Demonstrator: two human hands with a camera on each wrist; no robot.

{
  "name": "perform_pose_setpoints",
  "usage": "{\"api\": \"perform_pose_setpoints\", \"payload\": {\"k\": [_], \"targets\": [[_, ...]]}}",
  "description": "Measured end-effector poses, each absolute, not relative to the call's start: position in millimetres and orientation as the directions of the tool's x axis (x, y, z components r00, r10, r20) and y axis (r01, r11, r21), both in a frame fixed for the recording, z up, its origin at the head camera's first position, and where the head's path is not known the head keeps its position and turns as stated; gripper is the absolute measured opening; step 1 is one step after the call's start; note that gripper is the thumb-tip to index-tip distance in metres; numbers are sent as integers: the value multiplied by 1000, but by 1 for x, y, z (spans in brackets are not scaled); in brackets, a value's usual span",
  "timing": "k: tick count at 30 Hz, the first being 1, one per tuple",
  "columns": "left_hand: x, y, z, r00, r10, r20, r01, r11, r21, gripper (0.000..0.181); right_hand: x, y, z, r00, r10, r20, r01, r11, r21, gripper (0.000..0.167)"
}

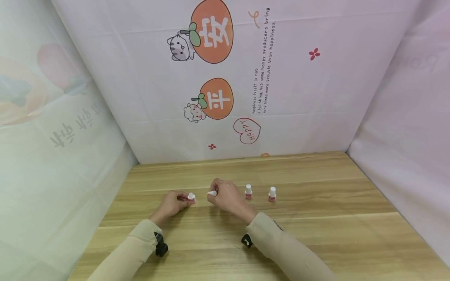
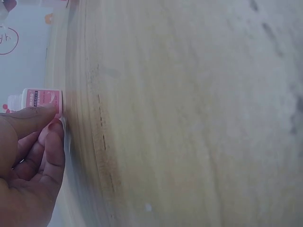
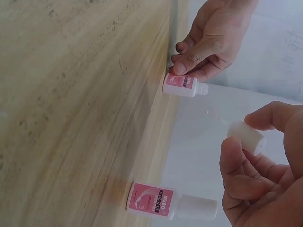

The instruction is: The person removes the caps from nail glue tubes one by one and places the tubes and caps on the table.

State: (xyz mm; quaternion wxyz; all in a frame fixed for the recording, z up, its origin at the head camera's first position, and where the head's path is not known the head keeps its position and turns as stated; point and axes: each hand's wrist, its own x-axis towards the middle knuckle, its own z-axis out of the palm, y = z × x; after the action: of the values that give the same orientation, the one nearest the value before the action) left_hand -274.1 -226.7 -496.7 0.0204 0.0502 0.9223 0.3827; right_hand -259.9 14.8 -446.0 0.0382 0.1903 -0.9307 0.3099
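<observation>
My left hand point(image 1: 173, 203) pinches a small white bottle point(image 1: 191, 198) with a pink label, which stands upright on the wooden table; its neck is uncapped. The left wrist view shows the thumb against the label of this bottle point(image 2: 43, 100). My right hand point(image 1: 228, 196) holds a white cap point(image 1: 212, 193) a little above the table, to the right of the bottle. In the right wrist view the cap point(image 3: 247, 137) is pinched between thumb and fingers, apart from the open bottle point(image 3: 180, 85).
Two capped bottles of the same kind, one nearer point(image 1: 248, 192) and one farther right point(image 1: 272, 194), stand right of my right hand. White printed cloth point(image 1: 299, 97) hangs behind the wooden table point(image 1: 197, 242) and at both sides.
</observation>
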Motion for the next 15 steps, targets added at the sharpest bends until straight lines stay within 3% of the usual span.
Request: {"api": "perform_pose_setpoints", "payload": {"k": [8, 15], "targets": [[-276, -231, -495, -996, 94, -6, 64, 723, 688, 16, -260, 8, -449, -911, -356, 209, -411, 736, -538, 18], [-277, -237, -495, -995, 97, 21, 86, 732, 676, 16, -259, 3, -448, -931, -331, 154, -361, 766, -533, 19]]}}
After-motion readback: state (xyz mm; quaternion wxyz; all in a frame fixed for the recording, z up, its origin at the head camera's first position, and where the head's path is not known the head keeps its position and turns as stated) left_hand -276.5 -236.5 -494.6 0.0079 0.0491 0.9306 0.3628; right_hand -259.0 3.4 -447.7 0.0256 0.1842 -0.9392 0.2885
